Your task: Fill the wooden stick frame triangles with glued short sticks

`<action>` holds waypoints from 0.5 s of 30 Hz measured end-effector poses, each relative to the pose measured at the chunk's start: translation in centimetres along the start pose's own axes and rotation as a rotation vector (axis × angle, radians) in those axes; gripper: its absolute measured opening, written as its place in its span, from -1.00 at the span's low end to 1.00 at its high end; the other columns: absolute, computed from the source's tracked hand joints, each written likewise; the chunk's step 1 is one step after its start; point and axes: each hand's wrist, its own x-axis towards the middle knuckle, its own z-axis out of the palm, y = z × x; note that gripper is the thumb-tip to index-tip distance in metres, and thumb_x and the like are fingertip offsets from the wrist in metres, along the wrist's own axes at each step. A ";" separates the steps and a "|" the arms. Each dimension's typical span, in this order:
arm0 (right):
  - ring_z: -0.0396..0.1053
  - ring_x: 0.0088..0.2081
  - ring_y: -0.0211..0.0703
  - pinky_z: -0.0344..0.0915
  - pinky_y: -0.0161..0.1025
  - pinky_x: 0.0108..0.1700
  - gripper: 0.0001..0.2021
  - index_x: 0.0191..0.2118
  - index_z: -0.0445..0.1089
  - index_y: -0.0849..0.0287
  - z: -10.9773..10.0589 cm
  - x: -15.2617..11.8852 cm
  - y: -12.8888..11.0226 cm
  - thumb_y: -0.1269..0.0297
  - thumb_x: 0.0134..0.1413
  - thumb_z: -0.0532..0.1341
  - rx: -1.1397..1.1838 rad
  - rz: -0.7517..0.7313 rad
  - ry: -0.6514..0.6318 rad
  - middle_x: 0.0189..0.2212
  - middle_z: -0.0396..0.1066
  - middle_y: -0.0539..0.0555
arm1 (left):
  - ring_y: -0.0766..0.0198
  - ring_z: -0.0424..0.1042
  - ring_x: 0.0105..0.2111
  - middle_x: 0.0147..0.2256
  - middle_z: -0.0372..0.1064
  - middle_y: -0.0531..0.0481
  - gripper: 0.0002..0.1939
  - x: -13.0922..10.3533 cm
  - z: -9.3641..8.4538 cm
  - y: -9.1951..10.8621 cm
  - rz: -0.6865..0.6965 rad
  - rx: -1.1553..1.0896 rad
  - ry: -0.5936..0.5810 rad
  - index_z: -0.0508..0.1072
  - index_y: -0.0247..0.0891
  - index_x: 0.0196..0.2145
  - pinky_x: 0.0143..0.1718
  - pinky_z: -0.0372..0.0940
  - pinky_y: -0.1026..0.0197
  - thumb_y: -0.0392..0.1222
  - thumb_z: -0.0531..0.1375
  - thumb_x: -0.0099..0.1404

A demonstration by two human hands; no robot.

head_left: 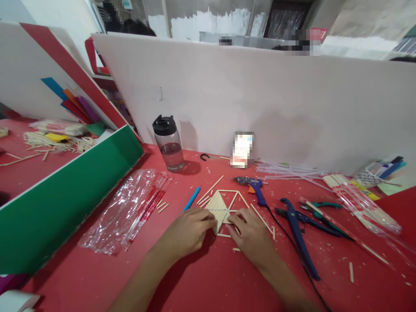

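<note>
A flat frame of thin wooden sticks (228, 191) lies on the red table, its left part filled with sticks side by side and crossed by dark lines. My left hand (191, 229) rests at the lower left edge of the filled part, fingers bent together against it. Over the lower right part is my right hand (248, 229), thumb and fingers closed near a short stick piece at the filled part's edge. What the fingertips pinch is too small to make out. A blue pen (192, 198) and loose sticks (210, 190) lie just left of the frame.
Behind the frame are a glue gun (256, 187), a bottle (169, 145) and a lit phone (242, 150). Blue cutters (300, 238), green-handled pliers (328, 205) and packed sticks (367, 203) lie right. Plastic wrapping (120, 208) and a green board (71, 195) are left. A cable runs beside my right arm.
</note>
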 end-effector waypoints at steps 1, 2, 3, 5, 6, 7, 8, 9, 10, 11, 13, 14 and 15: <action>0.37 -0.22 -0.08 0.30 -0.17 -0.17 -0.92 -0.18 0.47 0.11 -0.3 -0.1 0.1 0.36 0.26 0.22 0.015 0.006 0.009 -0.28 0.42 0.08 | 0.17 0.46 -0.12 -0.12 0.50 0.01 -0.55 0.0 0.0 0.0 -0.005 0.004 0.007 0.49 -0.15 -0.10 -0.01 0.32 0.10 -0.55 0.07 0.18; 0.37 -0.22 -0.07 0.31 -0.17 -0.16 -0.91 -0.17 0.47 0.11 -0.6 -0.2 0.3 0.33 0.27 0.21 0.027 0.019 0.023 -0.28 0.42 0.08 | 0.16 0.46 -0.11 -0.11 0.50 0.01 -0.56 0.0 0.0 -0.1 -0.023 0.011 0.026 0.48 -0.15 -0.10 0.00 0.32 0.09 -0.55 0.07 0.18; 0.37 -0.21 -0.06 0.31 -0.16 -0.16 -0.90 -0.17 0.47 0.11 -0.9 -0.3 0.5 0.32 0.28 0.20 0.034 0.041 0.043 -0.28 0.42 0.09 | 0.14 0.46 -0.09 -0.10 0.50 0.00 -0.56 -0.1 0.0 -0.2 -0.058 0.022 0.066 0.47 -0.15 -0.08 0.00 0.32 0.09 -0.54 0.06 0.19; 0.37 -0.20 -0.05 0.31 -0.15 -0.15 -0.86 -0.21 0.47 0.12 -1.7 -0.5 1.3 0.31 0.32 0.14 0.032 0.085 0.094 -0.28 0.42 0.11 | 0.13 0.45 -0.09 -0.08 0.48 -0.04 -0.60 -0.2 -0.1 -0.6 -0.178 0.061 0.181 0.45 -0.17 -0.05 -0.03 0.32 0.09 -0.51 0.04 0.25; 0.37 -0.20 -0.04 0.31 -0.14 -0.14 -0.83 -0.23 0.46 0.12 -2.0 -0.6 1.8 0.32 0.33 0.12 0.027 0.099 0.119 -0.28 0.42 0.11 | 0.12 0.44 -0.11 -0.09 0.47 -0.05 -0.63 -0.3 -0.1 -0.9 -0.252 0.090 0.240 0.44 -0.18 -0.06 -0.06 0.33 0.09 -0.48 0.03 0.29; 0.37 -0.21 -0.04 0.30 -0.14 -0.14 -0.82 -0.24 0.46 0.13 -2.3 -0.7 2.3 0.33 0.33 0.11 0.022 0.107 0.141 -0.29 0.42 0.12 | 0.12 0.44 -0.14 -0.11 0.47 -0.06 -0.67 -0.4 -0.2 -1.2 -0.321 0.122 0.284 0.45 -0.18 -0.07 -0.10 0.33 0.10 -0.43 0.03 0.33; 0.37 -0.21 -0.04 0.30 -0.14 -0.14 -0.82 -0.25 0.46 0.14 -2.5 -0.8 2.8 0.33 0.33 0.11 0.020 0.112 0.159 -0.29 0.42 0.12 | 0.12 0.43 -0.18 -0.13 0.46 -0.07 -0.72 -0.4 -0.3 -1.5 -0.377 0.158 0.306 0.47 -0.18 -0.10 -0.13 0.33 0.10 -0.38 0.02 0.37; 0.36 -0.22 -0.04 0.30 -0.14 -0.14 -0.82 -0.24 0.46 0.14 -2.7 -0.8 3.2 0.33 0.33 0.11 0.021 0.116 0.170 -0.30 0.42 0.11 | 0.11 0.42 -0.20 -0.15 0.45 -0.07 -0.74 -0.5 -0.4 -1.8 -0.415 0.188 0.314 0.49 -0.19 -0.13 -0.14 0.32 0.09 -0.32 0.02 0.40; 0.36 -0.23 -0.05 0.30 -0.14 -0.14 -0.83 -0.24 0.45 0.14 -2.7 -0.9 3.5 0.33 0.33 0.11 0.023 0.119 0.178 -0.31 0.41 0.11 | 0.10 0.41 -0.21 -0.17 0.44 -0.07 -0.75 -0.5 -0.4 -2.1 -0.438 0.213 0.311 0.50 -0.19 -0.15 -0.15 0.31 0.08 -0.27 0.02 0.42; 0.36 -0.23 -0.06 0.30 -0.15 -0.14 -0.83 -0.24 0.45 0.14 -2.8 -0.9 3.7 0.32 0.33 0.12 0.025 0.122 0.182 -0.31 0.41 0.10 | 0.10 0.40 -0.22 -0.18 0.44 -0.07 -0.74 -0.4 -0.4 -2.3 -0.449 0.234 0.304 0.52 -0.20 -0.16 -0.15 0.30 0.07 -0.24 0.02 0.43; 0.36 -0.24 -0.07 0.30 -0.16 -0.15 -0.83 -0.25 0.46 0.13 -2.7 -0.9 3.9 0.32 0.32 0.12 0.026 0.119 0.182 -0.32 0.41 0.10 | 0.11 0.38 -0.24 -0.21 0.44 -0.07 -0.73 -0.3 -0.2 -2.4 -0.450 0.264 0.290 0.54 -0.20 -0.18 -0.17 0.29 0.07 -0.22 0.03 0.44; 0.36 -0.24 -0.07 0.30 -0.16 -0.16 -0.83 -0.25 0.46 0.13 -2.7 -0.9 3.9 0.33 0.32 0.11 0.025 0.115 0.179 -0.32 0.41 0.10 | 0.12 0.37 -0.26 -0.22 0.44 -0.07 -0.73 -0.2 -0.1 -2.5 -0.445 0.278 0.288 0.55 -0.21 -0.19 -0.18 0.28 0.08 -0.22 0.03 0.44; 0.36 -0.24 -0.07 0.30 -0.16 -0.16 -0.82 -0.25 0.46 0.13 -2.6 -0.9 3.9 0.33 0.32 0.11 0.023 0.112 0.176 -0.31 0.41 0.10 | 0.14 0.36 -0.27 -0.23 0.44 -0.06 -0.74 0.0 0.1 -2.4 -0.440 0.291 0.291 0.55 -0.20 -0.20 -0.20 0.27 0.09 -0.23 0.04 0.43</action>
